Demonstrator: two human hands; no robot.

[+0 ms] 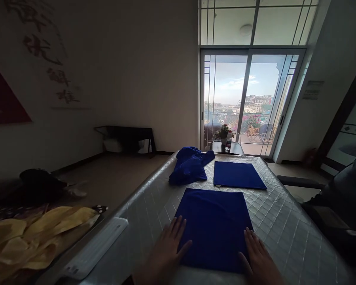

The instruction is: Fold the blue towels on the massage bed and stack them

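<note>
Two bare hands are flanking a flat blue cloth.
With that front cloth serving as the dial and 12 pointing away from the person, the left hand is resting at 8 o'clock and the right hand at 4, well apart, fingers extended along the side edges, neither one clamping; how hard they are pressing, I cannot tell. The cloth is lying on a quilted surface, a crumpled blue cloth sitting at 11 and another flat cloth at 1. Good smoothing is probably a matter of keeping both palms level, easing slight ripples outward evenly and not dragging the corners askew.
</note>
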